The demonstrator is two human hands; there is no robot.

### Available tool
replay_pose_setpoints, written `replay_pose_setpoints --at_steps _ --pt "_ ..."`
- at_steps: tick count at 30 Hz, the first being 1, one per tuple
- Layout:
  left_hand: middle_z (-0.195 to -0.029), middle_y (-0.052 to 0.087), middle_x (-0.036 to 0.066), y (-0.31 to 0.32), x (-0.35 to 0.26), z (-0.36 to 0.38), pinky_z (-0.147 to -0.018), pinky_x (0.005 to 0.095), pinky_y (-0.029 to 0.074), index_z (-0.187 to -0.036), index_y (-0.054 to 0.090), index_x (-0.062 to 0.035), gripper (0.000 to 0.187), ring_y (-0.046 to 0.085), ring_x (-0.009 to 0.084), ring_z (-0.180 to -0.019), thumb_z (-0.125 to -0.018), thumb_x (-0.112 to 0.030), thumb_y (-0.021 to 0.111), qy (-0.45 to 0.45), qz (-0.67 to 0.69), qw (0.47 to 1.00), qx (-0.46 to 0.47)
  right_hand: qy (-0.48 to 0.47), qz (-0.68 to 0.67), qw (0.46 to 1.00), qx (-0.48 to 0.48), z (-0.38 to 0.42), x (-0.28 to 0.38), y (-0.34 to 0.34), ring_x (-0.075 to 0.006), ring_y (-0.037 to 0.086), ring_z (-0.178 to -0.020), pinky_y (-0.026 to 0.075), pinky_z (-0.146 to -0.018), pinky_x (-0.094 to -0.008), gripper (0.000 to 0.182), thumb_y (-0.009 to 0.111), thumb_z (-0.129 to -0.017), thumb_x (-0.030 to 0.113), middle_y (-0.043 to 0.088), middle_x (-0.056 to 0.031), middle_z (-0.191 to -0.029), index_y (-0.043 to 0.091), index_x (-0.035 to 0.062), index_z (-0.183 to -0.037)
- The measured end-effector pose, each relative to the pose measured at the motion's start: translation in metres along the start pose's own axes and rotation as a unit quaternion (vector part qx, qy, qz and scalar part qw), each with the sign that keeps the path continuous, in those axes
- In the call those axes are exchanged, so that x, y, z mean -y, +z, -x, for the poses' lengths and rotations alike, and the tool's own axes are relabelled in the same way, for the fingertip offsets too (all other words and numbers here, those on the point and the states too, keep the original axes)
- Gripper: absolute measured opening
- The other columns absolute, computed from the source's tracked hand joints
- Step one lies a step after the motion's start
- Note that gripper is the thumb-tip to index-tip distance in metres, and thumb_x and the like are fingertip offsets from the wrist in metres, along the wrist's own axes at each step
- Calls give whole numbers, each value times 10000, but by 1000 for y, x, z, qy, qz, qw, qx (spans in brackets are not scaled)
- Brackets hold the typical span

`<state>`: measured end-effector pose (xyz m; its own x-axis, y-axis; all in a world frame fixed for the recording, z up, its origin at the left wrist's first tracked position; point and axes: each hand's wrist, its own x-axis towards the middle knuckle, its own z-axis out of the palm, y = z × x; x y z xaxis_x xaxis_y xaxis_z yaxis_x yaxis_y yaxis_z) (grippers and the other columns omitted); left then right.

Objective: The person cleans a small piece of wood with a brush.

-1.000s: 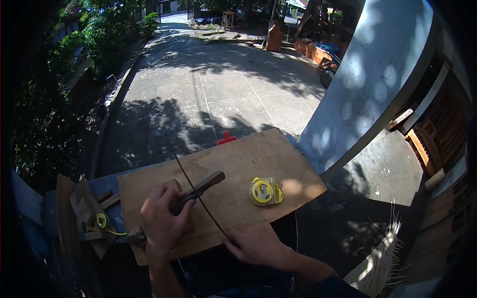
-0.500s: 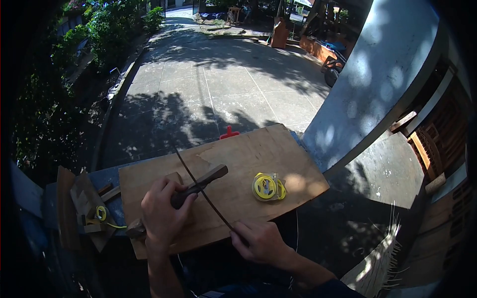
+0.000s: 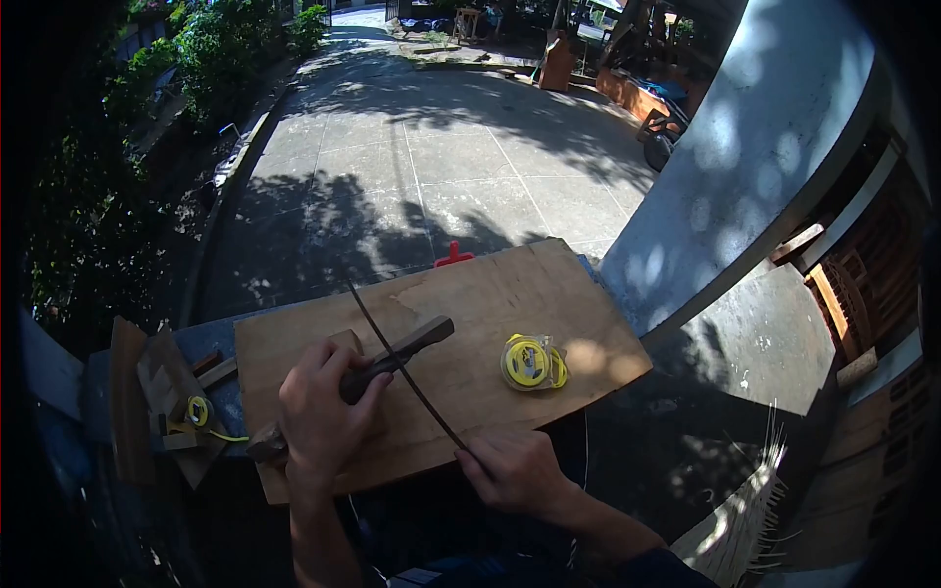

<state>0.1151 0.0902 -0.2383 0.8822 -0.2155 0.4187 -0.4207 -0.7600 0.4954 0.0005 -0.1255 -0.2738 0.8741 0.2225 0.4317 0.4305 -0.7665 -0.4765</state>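
My left hand [image 3: 323, 402] is closed around one end of a dark, shaped piece of wood [image 3: 427, 335], pressing it down over the wooden board [image 3: 490, 294]. The other end of the piece sticks out to the right. In my right hand [image 3: 515, 472], near the board's front edge, I grip one end of a thin dark rod, perhaps a slim file [image 3: 427, 404]. It slants across the wood piece, touching or just above it, and its far tip reaches the back of the board. Another wood block [image 3: 345, 341] is partly hidden behind my left hand.
A yellow coil in a clear case [image 3: 530, 363] lies right of my hands. Wood offcuts [image 3: 167, 382] and a yellow tape measure [image 3: 199, 412] sit at the left. Something red [image 3: 454, 255] shows behind the board. A thick pillar [image 3: 725, 167] rises at the right.
The view has shifted slightly. The rod's crossing point has moved a little toward the wood piece's free end. Both hands keep their grips.
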Motion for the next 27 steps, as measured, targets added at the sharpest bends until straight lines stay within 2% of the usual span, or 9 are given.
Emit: replay_pose_setpoints --at_steps 6,12,15,27 --pt "-886 656 87 -1 0 0 -733 415 533 -897 719 -60 273 703 290 -801 -774 -240 884 7 -9 1000 4 -13 33 999 35 2 0 -2 -256 653 -604 508 -541 -385 240 691 -968 218 637 -80 -686 613 88 -782" --pt "-883 632 57 0 4 -1 -729 410 521 -890 714 -88 275 663 272 -819 -787 -283 879 -1 -1 1000 21 -24 24 999 24 -3 0 0 -251 643 -570 500 -521 -378 241 688 -972 218 629 -69 -659 612 93 -780" --pt "-893 655 80 0 3 -2 -733 408 524 -891 718 -58 263 694 283 -811 -785 -240 876 19 -18 1000 14 -15 23 1000 14 -8 2 9 -250 637 -556 494 -514 -376 240 693 -970 216 621 -67 -642 611 95 -779" --pt "-890 655 90 -3 0 -5 -787 434 502 -889 710 -43 264 672 311 -869 -769 -211 873 0 11 1000 24 -8 15 1000 12 4 3 10 -251 652 -569 495 -511 -375 246 705 -961 211 633 -74 -651 601 96 -770"
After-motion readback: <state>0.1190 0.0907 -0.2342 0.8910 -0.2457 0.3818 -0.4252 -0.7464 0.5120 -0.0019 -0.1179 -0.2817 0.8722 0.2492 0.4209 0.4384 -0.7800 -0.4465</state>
